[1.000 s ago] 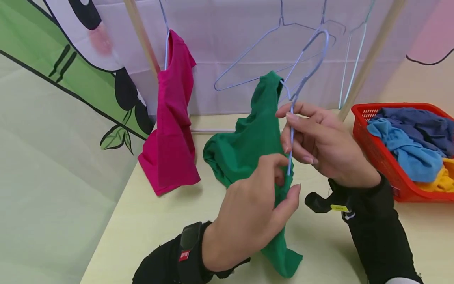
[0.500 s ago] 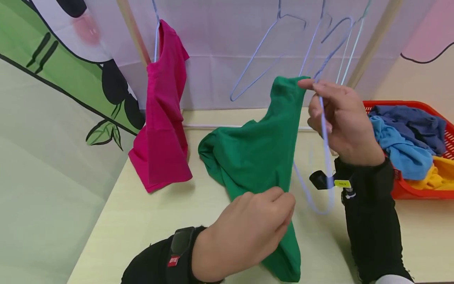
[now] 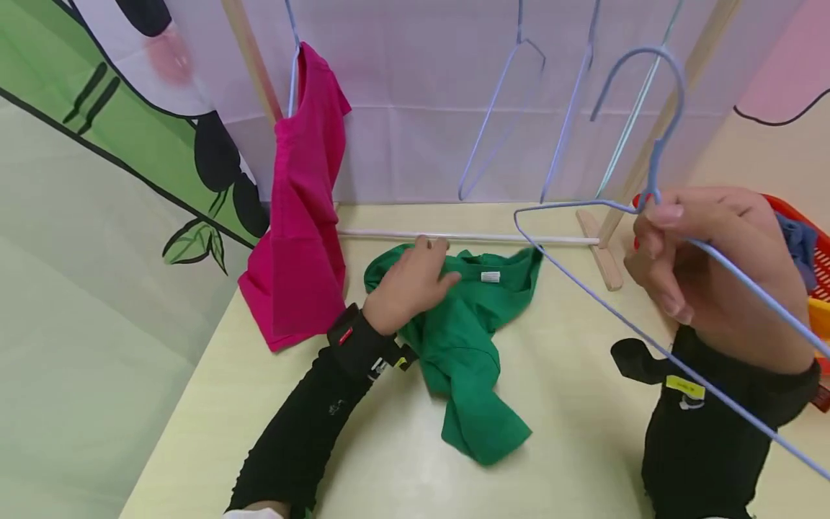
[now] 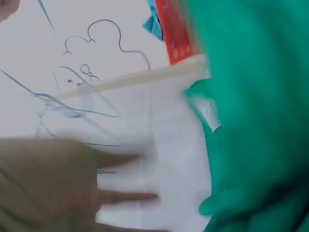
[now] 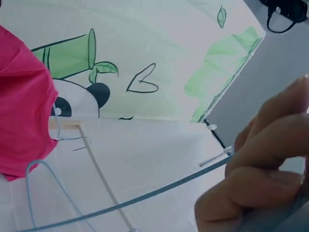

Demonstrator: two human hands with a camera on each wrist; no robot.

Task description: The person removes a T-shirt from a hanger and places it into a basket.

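A green garment [image 3: 467, 353] lies crumpled on the table, a small white label [image 3: 491, 277] showing at its neckline. Over its upper left part is my left hand [image 3: 408, 285], fingers loosely spread; whether they touch the cloth I cannot tell. The left wrist view is blurred, with the fingers stretched out and green cloth [image 4: 256, 121] at the side. My right hand [image 3: 726, 267] pinches a blue wire hanger [image 3: 679, 94] just below its hook, thumb and fingers curled. The hanger is tilted, and one shoulder end points toward the garment's right edge.
A magenta garment [image 3: 305, 216] hangs on a hanger at the left. Bare hangers [image 3: 489, 119] hang behind, by a wooden post [image 3: 703, 54]. A white rod [image 3: 454, 235] runs low along the back. The red basket [image 3: 822, 270] with clothes is at the right, partly hidden.
The hanger has moved right, away from the green garment, in my right hand. The garment has dropped flat onto the table. My left hand has let go of its edge and moved up and left.
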